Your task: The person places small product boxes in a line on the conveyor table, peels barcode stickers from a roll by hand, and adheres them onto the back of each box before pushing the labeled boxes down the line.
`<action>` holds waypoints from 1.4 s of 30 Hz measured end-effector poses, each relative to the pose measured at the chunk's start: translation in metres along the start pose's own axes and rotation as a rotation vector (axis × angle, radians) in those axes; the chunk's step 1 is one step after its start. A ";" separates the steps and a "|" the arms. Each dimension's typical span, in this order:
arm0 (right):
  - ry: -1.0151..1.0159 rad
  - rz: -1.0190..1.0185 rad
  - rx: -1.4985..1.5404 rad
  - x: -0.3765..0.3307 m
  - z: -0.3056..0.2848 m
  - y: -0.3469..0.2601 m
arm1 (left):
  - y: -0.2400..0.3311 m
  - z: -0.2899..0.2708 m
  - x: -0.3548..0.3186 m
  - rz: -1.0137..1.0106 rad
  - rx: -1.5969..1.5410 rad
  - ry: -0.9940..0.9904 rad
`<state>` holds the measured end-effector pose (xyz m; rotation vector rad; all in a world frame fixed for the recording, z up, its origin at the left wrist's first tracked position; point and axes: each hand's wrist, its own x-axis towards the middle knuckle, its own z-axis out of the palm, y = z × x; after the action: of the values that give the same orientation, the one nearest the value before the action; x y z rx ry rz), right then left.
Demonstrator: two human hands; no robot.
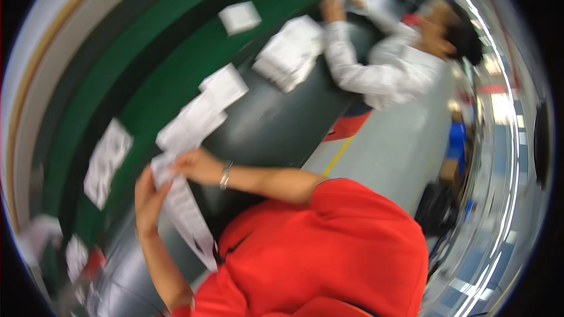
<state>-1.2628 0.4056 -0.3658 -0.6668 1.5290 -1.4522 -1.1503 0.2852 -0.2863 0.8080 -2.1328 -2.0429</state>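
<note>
A long white strip (pixel 189 214), which looks like paper or labels, slants from my fingers down to the edge of my red shirt. My left hand (pixel 149 198) has its thumb and fingers closed on the strip's upper left edge. Just to the right, my right hand (pixel 200 165), below a wrist bracelet, pinches the upper end. Motion smears the fingertips, and any print on the strip is too blurred to make out. Beyond my hands, touching or close to the strip's top, lie overlapping white packets or folded sheets (pixel 191 122).
Along a grey worktop (pixel 264 120) runs a green conveyor belt (pixel 170 53). It carries a white packet (pixel 239 19) and a printed white bundle (pixel 108 164). A stack of white sheets (pixel 291 53) stands near a co-worker in a white sleeve (pixel 364 76) at the upper right.
</note>
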 end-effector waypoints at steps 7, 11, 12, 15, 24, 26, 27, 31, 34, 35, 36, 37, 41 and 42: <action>0.329 -0.341 -0.371 0.031 -0.031 0.011 | -0.047 -0.004 0.020 0.007 0.591 0.109; 0.308 -0.263 -0.587 0.067 -0.051 0.028 | -0.061 0.003 0.022 -0.010 0.566 0.134; 0.290 -0.242 -0.634 0.072 -0.051 0.033 | -0.066 0.004 0.022 0.019 0.523 0.159; 0.322 -0.229 -0.722 0.079 -0.045 0.043 | -0.069 0.002 0.025 0.025 0.612 0.135; 0.400 -0.354 -0.997 0.081 -0.032 0.047 | -0.091 0.012 0.039 0.078 0.784 0.069; 0.413 -0.413 -1.116 0.080 -0.032 0.044 | -0.096 0.012 0.040 0.079 0.801 0.066; 0.438 -0.431 -1.186 0.080 -0.036 0.043 | -0.098 0.010 0.041 0.125 0.775 0.094; 0.385 -0.344 -0.892 0.065 -0.046 0.034 | -0.089 -0.005 0.054 0.206 0.627 0.223; 0.172 -0.120 -0.056 0.041 -0.027 0.040 | -0.078 -0.009 0.063 -0.090 0.113 0.088; 0.159 -0.063 0.083 0.037 -0.025 0.042 | -0.071 -0.009 0.064 -0.158 0.107 0.043; 0.144 -0.006 0.224 0.032 -0.025 0.043 | -0.071 -0.007 0.065 -0.151 0.112 0.037; 0.183 -0.001 0.338 0.029 -0.028 0.043 | -0.072 -0.005 0.067 -0.120 0.083 -0.039; 0.157 0.113 0.220 0.025 -0.042 0.040 | -0.063 0.014 0.068 -0.014 -0.107 -0.101; 0.159 0.113 0.221 0.026 -0.045 0.039 | -0.066 0.019 0.069 0.034 -0.089 -0.071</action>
<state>-1.3065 0.4118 -0.4143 -0.3350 1.4713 -1.5891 -1.1961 0.2750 -0.3710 0.6931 -2.0578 -2.1634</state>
